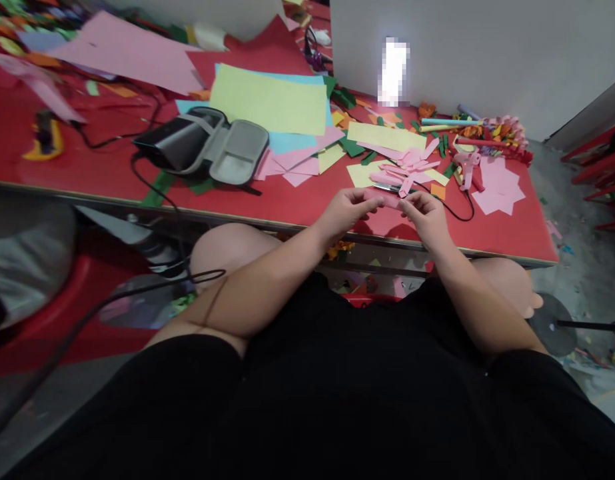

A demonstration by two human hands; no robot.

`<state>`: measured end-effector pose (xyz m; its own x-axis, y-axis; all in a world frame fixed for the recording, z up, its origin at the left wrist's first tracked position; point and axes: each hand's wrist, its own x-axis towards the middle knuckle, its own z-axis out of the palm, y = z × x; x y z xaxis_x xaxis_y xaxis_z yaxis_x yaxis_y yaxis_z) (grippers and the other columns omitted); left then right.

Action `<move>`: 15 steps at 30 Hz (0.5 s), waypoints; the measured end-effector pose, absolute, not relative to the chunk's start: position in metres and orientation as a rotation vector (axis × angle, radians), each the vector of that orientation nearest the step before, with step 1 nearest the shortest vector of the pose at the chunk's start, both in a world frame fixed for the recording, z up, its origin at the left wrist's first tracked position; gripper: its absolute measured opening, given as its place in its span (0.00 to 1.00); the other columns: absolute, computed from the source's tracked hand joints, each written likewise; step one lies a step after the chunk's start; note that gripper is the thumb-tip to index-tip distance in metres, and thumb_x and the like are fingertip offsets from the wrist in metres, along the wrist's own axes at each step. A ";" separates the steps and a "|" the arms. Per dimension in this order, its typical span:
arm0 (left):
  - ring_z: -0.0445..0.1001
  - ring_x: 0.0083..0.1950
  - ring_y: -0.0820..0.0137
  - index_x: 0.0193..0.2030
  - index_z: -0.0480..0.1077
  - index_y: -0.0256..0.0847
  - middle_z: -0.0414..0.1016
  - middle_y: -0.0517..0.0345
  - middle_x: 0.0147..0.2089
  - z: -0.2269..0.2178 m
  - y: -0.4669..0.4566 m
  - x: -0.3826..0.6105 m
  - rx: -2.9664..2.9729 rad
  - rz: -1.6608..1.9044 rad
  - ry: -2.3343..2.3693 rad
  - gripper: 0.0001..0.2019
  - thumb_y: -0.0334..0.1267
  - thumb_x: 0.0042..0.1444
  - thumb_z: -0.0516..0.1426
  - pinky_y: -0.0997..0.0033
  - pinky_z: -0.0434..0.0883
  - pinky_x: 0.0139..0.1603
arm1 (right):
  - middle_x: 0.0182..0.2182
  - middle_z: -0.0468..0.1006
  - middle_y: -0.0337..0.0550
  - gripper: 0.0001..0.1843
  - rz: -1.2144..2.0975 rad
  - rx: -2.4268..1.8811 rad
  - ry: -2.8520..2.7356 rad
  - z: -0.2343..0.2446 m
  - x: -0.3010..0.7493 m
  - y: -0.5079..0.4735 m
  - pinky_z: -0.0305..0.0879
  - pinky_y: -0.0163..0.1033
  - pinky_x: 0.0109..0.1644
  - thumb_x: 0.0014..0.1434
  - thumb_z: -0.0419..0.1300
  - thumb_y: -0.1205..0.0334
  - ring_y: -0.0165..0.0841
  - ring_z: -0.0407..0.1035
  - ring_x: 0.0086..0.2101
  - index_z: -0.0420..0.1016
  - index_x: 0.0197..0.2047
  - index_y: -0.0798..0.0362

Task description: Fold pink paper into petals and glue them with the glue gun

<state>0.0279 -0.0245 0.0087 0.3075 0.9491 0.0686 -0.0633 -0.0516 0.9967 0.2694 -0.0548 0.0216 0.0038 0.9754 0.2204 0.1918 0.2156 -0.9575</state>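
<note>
The left hand (350, 212) and right hand (427, 215) pinch opposite ends of a small pink paper piece (384, 197) between thumbs and fingertips, over the red table's (297, 200) near edge. Just beyond lie loose pink strips (412, 160), with a pink glue gun (468, 168) to their right; farther back, a bright, blurred rectangle (393, 72) glows before the grey panel (467, 53).

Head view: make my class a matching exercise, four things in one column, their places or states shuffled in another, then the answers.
1. Left hand and right hand
2. Case
3. Large yellow sheet
4. Glue gun

A. Lying over blue paper
B. Beside star-shaped paper
C. Pinching a pink piece
D. Open, grey inside

Pairs: 1-C; 2-D; 3-A; 4-B
</note>
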 end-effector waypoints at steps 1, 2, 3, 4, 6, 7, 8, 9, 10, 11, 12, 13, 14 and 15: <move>0.77 0.40 0.68 0.36 0.87 0.43 0.85 0.53 0.38 0.008 -0.025 0.029 1.337 1.051 0.908 0.25 0.65 0.59 0.79 0.70 0.73 0.40 | 0.29 0.78 0.36 0.25 0.922 -1.195 -1.423 0.022 0.270 -0.055 0.78 0.45 0.43 0.64 0.82 0.33 0.35 0.76 0.32 0.83 0.39 0.44; 0.77 0.40 0.68 0.36 0.87 0.43 0.84 0.54 0.37 0.007 -0.025 0.029 1.330 1.059 0.909 0.25 0.65 0.59 0.79 0.70 0.73 0.40 | 0.29 0.79 0.36 0.25 0.914 -1.204 -1.422 0.021 0.270 -0.055 0.79 0.45 0.43 0.63 0.82 0.32 0.35 0.77 0.33 0.83 0.39 0.43; 0.77 0.40 0.68 0.37 0.88 0.43 0.84 0.54 0.36 0.007 -0.025 0.030 1.325 1.063 0.912 0.25 0.65 0.59 0.79 0.69 0.73 0.41 | 0.29 0.79 0.36 0.26 0.906 -1.214 -1.421 0.021 0.270 -0.055 0.80 0.45 0.44 0.63 0.82 0.31 0.36 0.77 0.33 0.83 0.39 0.43; 0.77 0.40 0.68 0.37 0.88 0.43 0.84 0.54 0.36 0.007 -0.026 0.031 1.323 1.065 0.916 0.25 0.66 0.58 0.79 0.69 0.73 0.41 | 0.29 0.79 0.37 0.26 0.896 -1.222 -1.420 0.021 0.271 -0.055 0.80 0.45 0.43 0.63 0.82 0.31 0.36 0.77 0.33 0.83 0.39 0.43; 0.78 0.41 0.68 0.36 0.87 0.43 0.84 0.54 0.37 0.007 -0.027 0.032 1.321 1.062 0.930 0.25 0.66 0.59 0.79 0.68 0.74 0.42 | 0.29 0.80 0.37 0.27 0.872 -1.225 -1.419 0.020 0.271 -0.055 0.78 0.44 0.41 0.63 0.82 0.30 0.35 0.76 0.33 0.84 0.39 0.44; 0.79 0.41 0.68 0.36 0.87 0.43 0.85 0.54 0.37 0.007 -0.027 0.032 1.319 1.059 0.937 0.25 0.66 0.59 0.78 0.68 0.74 0.42 | 0.29 0.80 0.37 0.27 0.861 -1.220 -1.417 0.020 0.271 -0.055 0.77 0.43 0.40 0.63 0.82 0.30 0.35 0.75 0.32 0.84 0.39 0.44; 0.79 0.41 0.67 0.36 0.87 0.43 0.86 0.53 0.38 0.007 -0.027 0.032 1.316 1.055 0.946 0.25 0.66 0.58 0.78 0.68 0.74 0.43 | 0.29 0.80 0.37 0.27 0.852 -1.210 -1.414 0.020 0.271 -0.054 0.77 0.43 0.39 0.63 0.83 0.30 0.35 0.75 0.32 0.84 0.39 0.44; 0.79 0.42 0.67 0.35 0.87 0.43 0.86 0.52 0.38 0.007 -0.028 0.032 1.315 1.051 0.956 0.26 0.66 0.58 0.79 0.68 0.74 0.42 | 0.29 0.80 0.37 0.27 0.845 -1.200 -1.412 0.020 0.270 -0.054 0.77 0.43 0.39 0.63 0.83 0.30 0.35 0.75 0.32 0.85 0.39 0.44; 0.79 0.41 0.67 0.35 0.87 0.43 0.86 0.52 0.38 0.007 -0.028 0.032 1.318 1.048 0.966 0.26 0.66 0.57 0.79 0.67 0.74 0.42 | 0.28 0.80 0.37 0.27 0.838 -1.197 -1.408 0.020 0.270 -0.054 0.78 0.43 0.40 0.63 0.83 0.30 0.35 0.76 0.32 0.85 0.39 0.44; 0.79 0.41 0.67 0.35 0.87 0.43 0.87 0.51 0.37 0.007 -0.028 0.032 1.326 1.045 0.973 0.26 0.67 0.57 0.79 0.67 0.74 0.42 | 0.28 0.81 0.37 0.27 0.830 -1.202 -1.403 0.020 0.270 -0.054 0.80 0.44 0.41 0.63 0.84 0.30 0.35 0.76 0.32 0.86 0.39 0.44; 0.79 0.40 0.66 0.34 0.88 0.42 0.87 0.51 0.37 0.007 -0.028 0.031 1.338 1.044 0.977 0.27 0.67 0.57 0.78 0.66 0.74 0.42 | 0.28 0.82 0.37 0.27 0.821 -1.213 -1.393 0.019 0.270 -0.054 0.80 0.44 0.42 0.63 0.84 0.31 0.36 0.77 0.33 0.86 0.39 0.45; 0.79 0.40 0.66 0.34 0.88 0.42 0.87 0.50 0.36 0.008 -0.028 0.031 1.353 1.044 0.977 0.27 0.67 0.57 0.78 0.66 0.74 0.42 | 0.28 0.82 0.37 0.26 0.811 -1.228 -1.382 0.019 0.270 -0.054 0.80 0.44 0.41 0.62 0.85 0.33 0.36 0.77 0.33 0.86 0.38 0.45; 0.79 0.40 0.66 0.33 0.88 0.42 0.88 0.50 0.36 0.008 -0.028 0.031 1.368 1.044 0.973 0.27 0.67 0.58 0.78 0.65 0.74 0.43 | 0.28 0.83 0.38 0.25 0.800 -1.240 -1.369 0.019 0.269 -0.054 0.79 0.43 0.40 0.62 0.85 0.33 0.35 0.77 0.32 0.87 0.38 0.45; 0.79 0.39 0.66 0.33 0.88 0.42 0.88 0.49 0.36 0.009 -0.028 0.030 1.379 1.040 0.969 0.27 0.67 0.59 0.78 0.65 0.74 0.43 | 0.28 0.83 0.38 0.25 0.791 -1.243 -1.355 0.019 0.269 -0.054 0.77 0.43 0.39 0.61 0.85 0.34 0.35 0.76 0.32 0.88 0.37 0.46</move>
<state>0.0303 -0.0284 0.0087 0.2796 0.9581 0.0630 -0.0055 -0.0640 0.9979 0.2691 -0.0544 0.0195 0.1289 0.9550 0.2672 0.2365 0.2320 -0.9435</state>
